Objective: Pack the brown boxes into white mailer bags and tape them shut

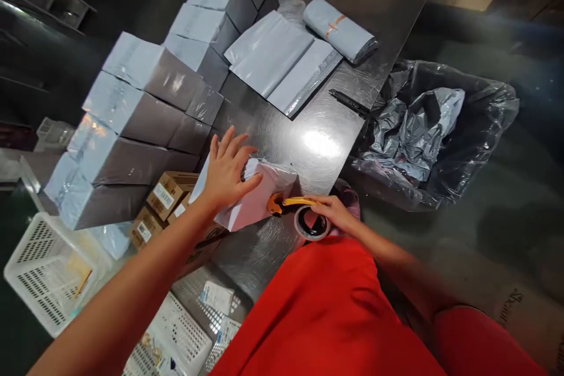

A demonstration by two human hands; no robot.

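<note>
My left hand (230, 165) is over a white and pinkish package (259, 195) on the metal table, its fingers spread; I cannot tell how firmly it touches. In my right hand (333, 210) is the handle of a yellow tape dispenser (299, 201). Its yellow head is against the package's near right end. A large tape roll (303, 224) hangs at the dispenser, close to my red clothing. Farther up the table lie flat white mailer bags (275, 56), a rolled grey bundle of bags (337, 29) with an orange band, and a black cutter or pen (349, 103).
Wrapped white packages (145, 91) stand stacked along the table's left side, with brown boxes (170, 192) before them. White plastic baskets (42, 270) are at lower left. Right of the table edge stands a plastic-lined bin (480, 129) holding crumpled bags.
</note>
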